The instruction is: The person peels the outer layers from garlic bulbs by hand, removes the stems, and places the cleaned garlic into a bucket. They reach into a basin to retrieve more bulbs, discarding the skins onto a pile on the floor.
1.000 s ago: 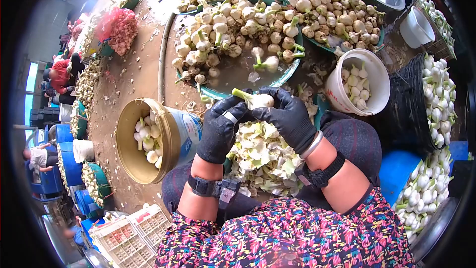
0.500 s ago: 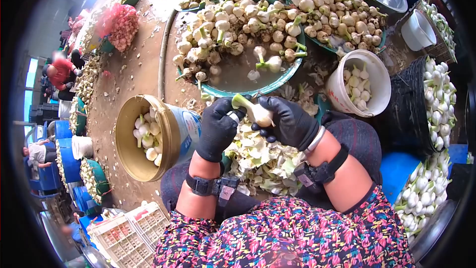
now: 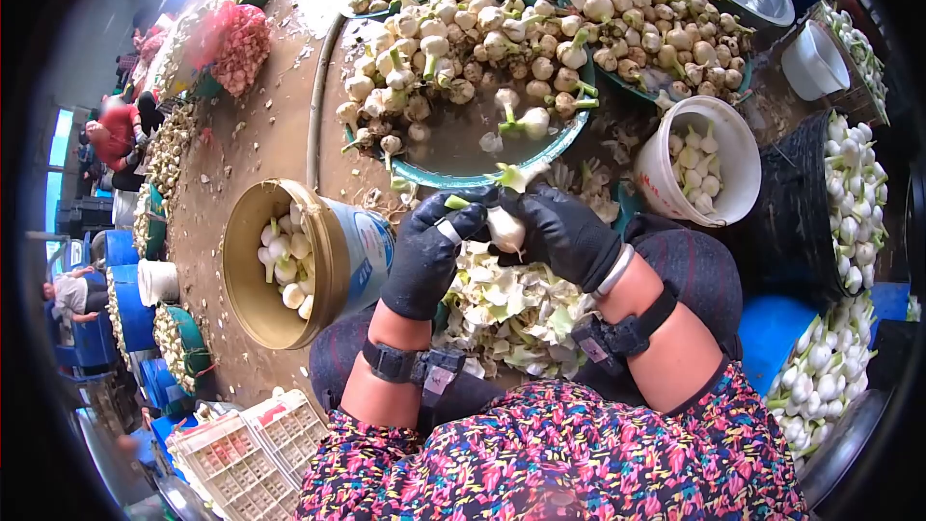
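Note:
Both hands wear black gloves and meet over a heap of garlic peelings (image 3: 506,314) between my knees. My left hand (image 3: 422,256) is closed around a garlic bulb (image 3: 504,230), whose green stem end pokes out above the fingers. Close against the bulb's other side, my right hand (image 3: 571,239) is closed with a loose pale-green strip of garlic skin (image 3: 519,177) rising from its fingertips. Just beyond the hands is a green-rimmed tub (image 3: 453,179) of unpeeled garlic and murky water.
A yellowish bucket (image 3: 318,275) of white bulbs lies tilted at left, and a white bucket (image 3: 648,178) with more bulbs stands at right. Black tub (image 3: 786,203) and blue container (image 3: 772,338) sit far right. A cream crate (image 3: 256,468) is lower left; people work at far left.
Skin that was on the bulb has been pulled upward and now stands apart from it in my right hand. The bulb has tilted more upright in my left hand.

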Demonstrator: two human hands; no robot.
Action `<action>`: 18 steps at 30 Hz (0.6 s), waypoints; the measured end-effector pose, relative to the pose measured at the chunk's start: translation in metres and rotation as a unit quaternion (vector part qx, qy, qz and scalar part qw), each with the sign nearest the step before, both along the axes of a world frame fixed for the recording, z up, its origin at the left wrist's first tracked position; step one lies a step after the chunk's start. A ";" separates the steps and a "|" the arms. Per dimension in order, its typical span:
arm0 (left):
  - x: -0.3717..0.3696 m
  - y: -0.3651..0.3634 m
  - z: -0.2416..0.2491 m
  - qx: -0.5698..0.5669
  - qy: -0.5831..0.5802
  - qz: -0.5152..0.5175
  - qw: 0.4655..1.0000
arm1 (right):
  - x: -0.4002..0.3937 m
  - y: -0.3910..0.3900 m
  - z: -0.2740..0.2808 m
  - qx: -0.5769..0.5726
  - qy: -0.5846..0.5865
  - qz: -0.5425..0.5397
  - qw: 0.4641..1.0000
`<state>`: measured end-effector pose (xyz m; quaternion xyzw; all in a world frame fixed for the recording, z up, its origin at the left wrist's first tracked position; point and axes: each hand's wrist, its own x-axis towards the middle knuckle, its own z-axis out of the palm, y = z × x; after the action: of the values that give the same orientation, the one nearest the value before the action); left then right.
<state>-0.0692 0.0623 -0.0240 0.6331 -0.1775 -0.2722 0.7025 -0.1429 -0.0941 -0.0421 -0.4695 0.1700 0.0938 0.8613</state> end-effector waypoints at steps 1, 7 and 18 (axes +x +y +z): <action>0.007 0.003 -0.001 -0.001 -0.001 0.003 1.000 | 0.001 0.000 0.000 -0.174 -0.060 -0.021 0.983; 0.030 0.017 -0.004 0.114 -0.227 0.046 0.966 | -0.010 0.017 0.004 -0.603 -0.231 0.201 0.737; 0.022 0.009 -0.016 -0.011 -0.102 0.021 0.994 | 0.004 0.006 0.001 -0.424 -0.119 -0.042 0.897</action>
<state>-0.0475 0.0710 -0.0397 0.6532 -0.2379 -0.1893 0.6935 -0.1391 -0.0883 -0.0411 -0.7899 0.1095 -0.0801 0.5980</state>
